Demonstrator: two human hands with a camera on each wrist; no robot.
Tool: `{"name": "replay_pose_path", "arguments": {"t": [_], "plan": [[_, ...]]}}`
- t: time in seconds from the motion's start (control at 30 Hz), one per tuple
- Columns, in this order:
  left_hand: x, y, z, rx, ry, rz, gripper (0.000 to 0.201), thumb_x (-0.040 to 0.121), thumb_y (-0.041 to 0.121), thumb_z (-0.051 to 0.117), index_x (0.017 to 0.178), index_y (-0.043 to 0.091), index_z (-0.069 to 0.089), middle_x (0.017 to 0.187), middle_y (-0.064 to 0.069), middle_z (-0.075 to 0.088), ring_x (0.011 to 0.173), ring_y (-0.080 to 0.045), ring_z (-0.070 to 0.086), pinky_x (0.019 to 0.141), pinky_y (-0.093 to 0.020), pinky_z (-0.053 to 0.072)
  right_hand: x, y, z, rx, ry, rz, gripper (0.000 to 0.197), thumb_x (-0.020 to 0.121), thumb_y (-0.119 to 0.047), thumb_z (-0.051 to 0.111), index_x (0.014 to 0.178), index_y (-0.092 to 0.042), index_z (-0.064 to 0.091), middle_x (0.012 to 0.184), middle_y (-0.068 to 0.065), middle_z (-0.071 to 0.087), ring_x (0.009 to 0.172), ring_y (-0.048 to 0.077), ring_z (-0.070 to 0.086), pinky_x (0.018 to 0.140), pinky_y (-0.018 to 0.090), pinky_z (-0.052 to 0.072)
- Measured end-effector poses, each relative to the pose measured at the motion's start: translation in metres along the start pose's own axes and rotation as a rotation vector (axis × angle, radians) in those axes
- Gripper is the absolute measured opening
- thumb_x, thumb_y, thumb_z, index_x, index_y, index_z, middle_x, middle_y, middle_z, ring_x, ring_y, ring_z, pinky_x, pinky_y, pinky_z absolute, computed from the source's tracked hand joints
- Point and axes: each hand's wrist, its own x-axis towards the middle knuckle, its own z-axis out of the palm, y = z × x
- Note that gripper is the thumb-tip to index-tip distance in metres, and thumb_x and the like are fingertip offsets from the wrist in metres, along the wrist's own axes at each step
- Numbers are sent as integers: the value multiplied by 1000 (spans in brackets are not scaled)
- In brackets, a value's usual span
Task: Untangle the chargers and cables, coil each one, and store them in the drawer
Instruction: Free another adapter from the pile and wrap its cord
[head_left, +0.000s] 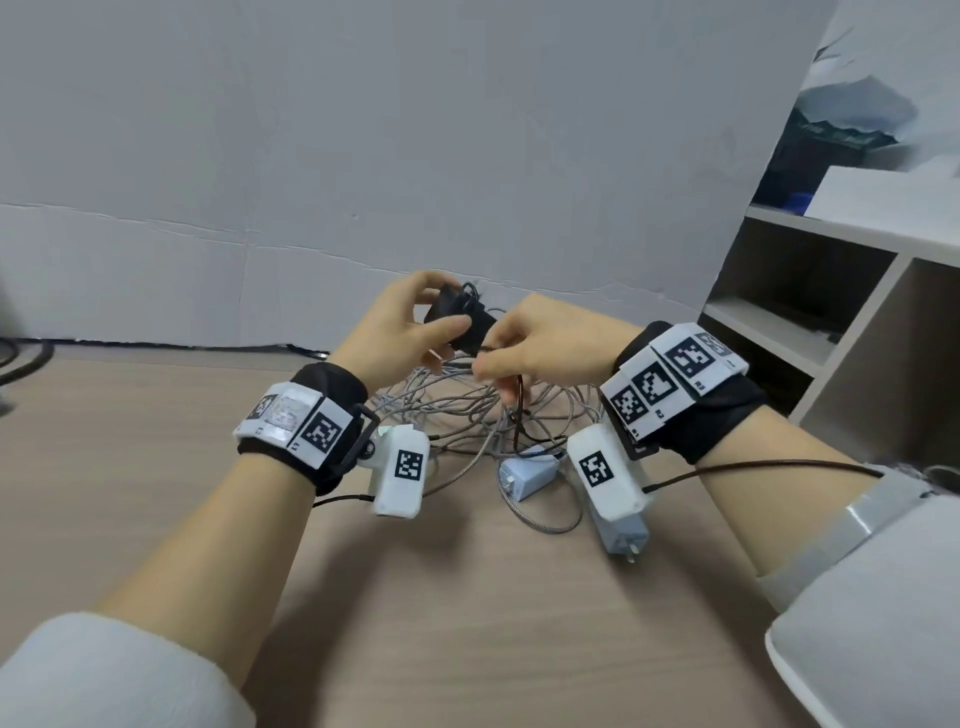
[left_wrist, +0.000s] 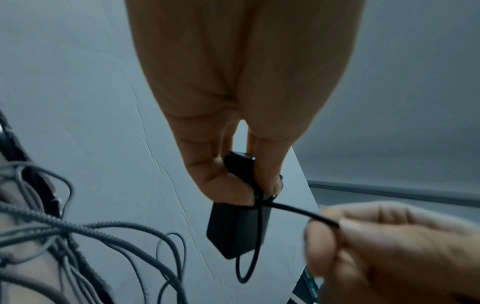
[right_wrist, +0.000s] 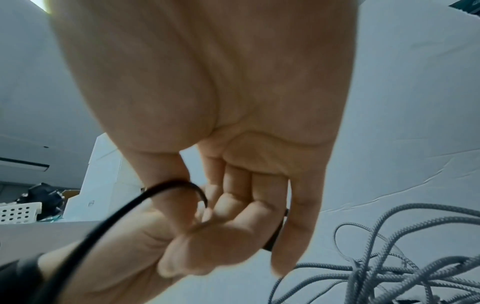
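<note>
My left hand (head_left: 410, 322) holds a black charger brick (head_left: 457, 319) above the table, thumb and fingers curled round it; the left wrist view shows the charger brick (left_wrist: 236, 230) hanging below my left hand (left_wrist: 241, 179). Its thin black cable (left_wrist: 293, 210) runs taut to my right hand (left_wrist: 384, 242), which pinches it. In the head view my right hand (head_left: 524, 353) sits just right of the brick; in the right wrist view the black cable (right_wrist: 145, 195) loops past my right hand (right_wrist: 215, 205). Below lies a tangle of grey braided cables (head_left: 457, 410) with two white chargers (head_left: 527, 475).
The wooden table (head_left: 467, 623) backs onto a grey board wall (head_left: 415, 156). A white open shelf unit (head_left: 831, 291) stands at the right. Black cables (head_left: 21, 358) lie at the far left edge. Grey braided loops (right_wrist: 389, 257) spread beside my right hand.
</note>
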Motion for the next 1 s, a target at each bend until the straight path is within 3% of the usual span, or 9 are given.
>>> {"name": "replay_pose_path", "arguments": {"t": [0.1, 0.27, 0.4, 0.5, 0.63, 0.77, 0.83, 0.93, 1.0], "plan": [[0, -1, -3, 71, -58, 9, 34, 96, 4, 64, 127, 12, 54, 108, -5, 53, 62, -21, 64, 57, -32, 61, -1, 1, -7, 43, 113, -20, 22, 93, -16, 67, 89, 6, 72, 61, 3, 69, 60, 14, 62, 58, 16, 48], [-1, 2, -7, 122, -181, -17, 30, 97, 7, 62, 125, 15, 55, 110, -8, 55, 67, -21, 65, 65, -37, 62, 3, 10, -19, 238, 305, -37, 14, 95, -3, 62, 97, 10, 69, 63, 9, 65, 59, 21, 59, 59, 26, 52], [-4, 3, -3, 38, -296, -87, 31, 99, 9, 61, 129, 15, 57, 115, -7, 58, 72, -24, 63, 68, -34, 60, 6, 13, -20, 338, 397, -71, 11, 96, -4, 63, 101, 5, 67, 68, 10, 64, 59, 19, 58, 60, 25, 55], [-6, 4, -1, -97, -336, -123, 30, 99, 6, 59, 130, 11, 58, 113, -8, 60, 71, -23, 59, 66, -31, 57, 7, 18, -20, 358, 421, -82, 12, 96, -5, 64, 103, 5, 67, 69, 10, 63, 53, 13, 58, 58, 24, 56], [-8, 8, -3, -287, -371, -130, 24, 100, 2, 54, 122, 8, 60, 98, -2, 66, 68, -24, 55, 61, -30, 54, 8, 27, -19, 405, 438, -75, 16, 96, -9, 67, 103, 5, 66, 70, 9, 62, 52, 14, 56, 58, 26, 57], [-8, 10, -5, -460, -413, -120, 31, 100, 3, 51, 131, 2, 54, 105, -14, 62, 64, -21, 58, 61, -29, 55, 11, 33, -14, 377, 410, -31, 22, 101, -24, 61, 101, -4, 70, 77, 10, 62, 61, 18, 59, 56, 27, 55], [-7, 11, -4, -577, -393, -113, 38, 99, 6, 51, 136, -4, 47, 104, -16, 62, 63, -18, 60, 61, -27, 55, 13, 34, -10, 400, 358, 16, 25, 105, -27, 51, 97, -11, 69, 81, 11, 63, 65, 23, 62, 57, 32, 58], [-6, 14, 0, -781, -321, -109, 45, 101, 11, 46, 141, -9, 41, 106, -17, 64, 65, -16, 59, 62, -25, 54, 15, 33, -1, 512, 284, 46, 27, 107, -15, 40, 103, -6, 65, 75, 13, 60, 59, 25, 57, 61, 38, 55], [-5, 18, 4, -894, -253, -118, 37, 104, 14, 43, 135, -6, 49, 103, -14, 68, 67, -14, 57, 64, -22, 55, 17, 30, 8, 485, 250, 26, 32, 108, -31, 40, 105, -10, 65, 72, 11, 60, 59, 24, 58, 61, 37, 55]]}}
